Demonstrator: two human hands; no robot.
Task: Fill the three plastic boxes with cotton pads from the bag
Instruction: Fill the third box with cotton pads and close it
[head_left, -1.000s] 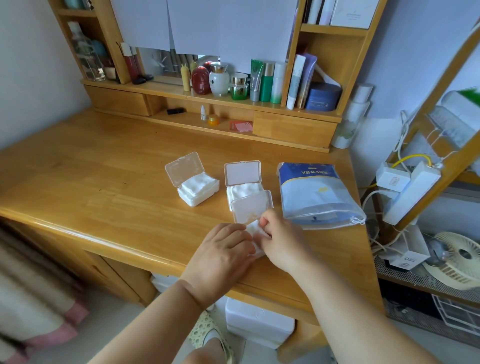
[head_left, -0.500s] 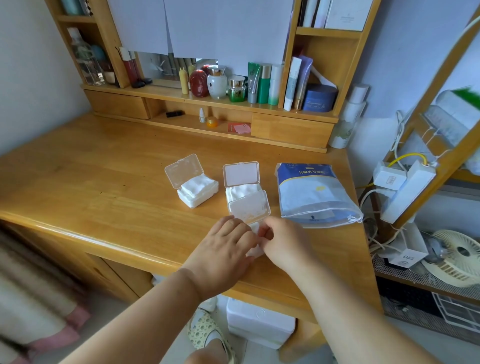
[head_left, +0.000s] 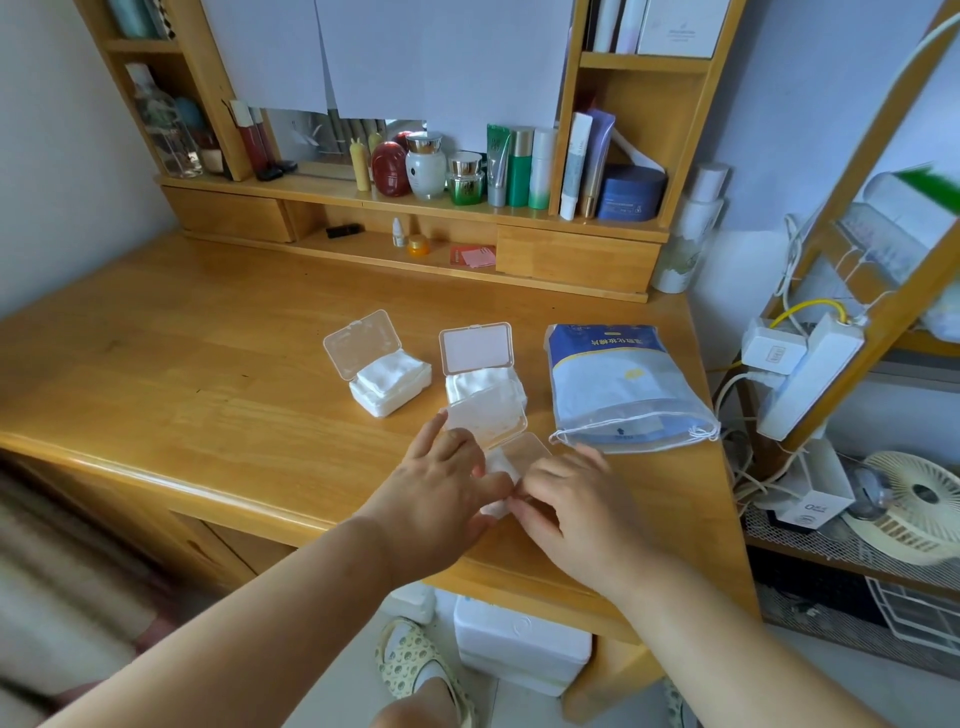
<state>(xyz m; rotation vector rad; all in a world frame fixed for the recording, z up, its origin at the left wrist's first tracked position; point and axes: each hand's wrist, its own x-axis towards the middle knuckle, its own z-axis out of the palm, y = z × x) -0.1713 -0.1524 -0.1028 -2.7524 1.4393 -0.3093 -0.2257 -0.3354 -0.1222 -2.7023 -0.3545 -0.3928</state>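
both hands work at the nearest plastic box, close to the table's front edge. the left hand lies on its left side with fingers nearly straight, touching the raised clear lid. the right hand has loosely bent fingers at the box's near right corner; whether it grips is unclear. two more boxes, the left box and middle box, sit open and full of cotton pads. the blue bag lies just right of them.
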